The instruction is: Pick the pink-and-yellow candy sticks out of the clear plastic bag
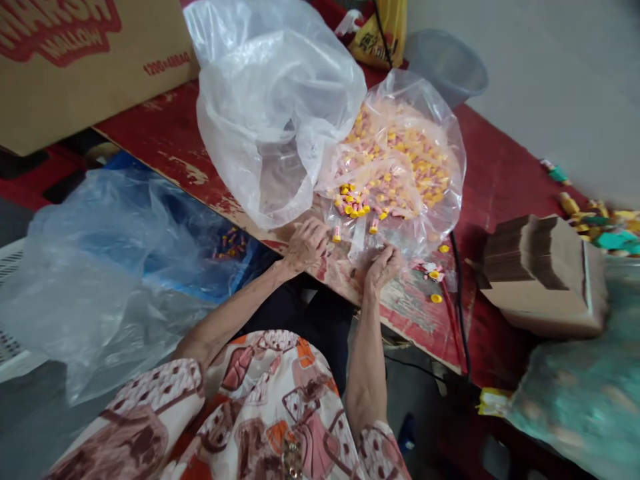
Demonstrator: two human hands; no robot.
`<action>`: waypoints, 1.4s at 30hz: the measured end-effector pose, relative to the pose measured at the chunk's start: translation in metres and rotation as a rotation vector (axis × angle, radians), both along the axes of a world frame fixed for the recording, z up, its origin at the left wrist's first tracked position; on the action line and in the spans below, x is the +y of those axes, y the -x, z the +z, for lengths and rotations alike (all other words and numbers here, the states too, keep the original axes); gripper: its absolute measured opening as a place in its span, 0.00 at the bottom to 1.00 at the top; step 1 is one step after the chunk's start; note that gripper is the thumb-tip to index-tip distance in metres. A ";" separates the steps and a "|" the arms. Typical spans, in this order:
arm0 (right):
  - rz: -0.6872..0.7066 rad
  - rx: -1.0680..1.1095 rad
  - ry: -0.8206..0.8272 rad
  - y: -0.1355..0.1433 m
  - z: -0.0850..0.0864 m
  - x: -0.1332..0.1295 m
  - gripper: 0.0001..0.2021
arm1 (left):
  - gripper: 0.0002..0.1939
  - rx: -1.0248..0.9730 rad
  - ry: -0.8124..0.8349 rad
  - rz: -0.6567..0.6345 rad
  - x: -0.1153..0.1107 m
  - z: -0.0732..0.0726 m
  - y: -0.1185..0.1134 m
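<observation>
Both hands work at the mouth of the candy bag (400, 167) on the red counter (500, 180): the left hand (306, 245) pinches one small candy (337, 233), the right hand (383, 265) curls on the plastic; most candies remain inside, few lie loose

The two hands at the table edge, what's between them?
Head view: between left hand and right hand lie clear plastic and pink-and-yellow candies.

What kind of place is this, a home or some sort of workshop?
Probably a small packing workshop: a clear bag of sweets lies open on a worn red table, both hands at its mouth, with flat cartons stacked beside it.
</observation>
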State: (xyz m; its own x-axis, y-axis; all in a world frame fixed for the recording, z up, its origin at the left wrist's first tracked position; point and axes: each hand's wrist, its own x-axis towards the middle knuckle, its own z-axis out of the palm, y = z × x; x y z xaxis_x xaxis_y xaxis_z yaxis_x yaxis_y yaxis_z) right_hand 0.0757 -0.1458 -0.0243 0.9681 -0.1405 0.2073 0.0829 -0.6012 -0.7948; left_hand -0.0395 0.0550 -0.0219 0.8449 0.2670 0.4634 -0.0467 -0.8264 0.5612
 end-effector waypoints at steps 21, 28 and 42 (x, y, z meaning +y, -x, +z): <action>0.022 0.081 0.004 0.011 0.022 0.005 0.17 | 0.17 0.124 -0.076 -0.046 -0.010 0.008 0.001; 0.023 0.038 -0.011 0.008 0.010 0.001 0.17 | 0.14 0.114 -0.069 -0.136 0.014 -0.003 0.020; 0.364 -0.155 0.172 0.034 -0.012 0.002 0.20 | 0.11 0.097 0.208 0.531 0.092 -0.042 0.158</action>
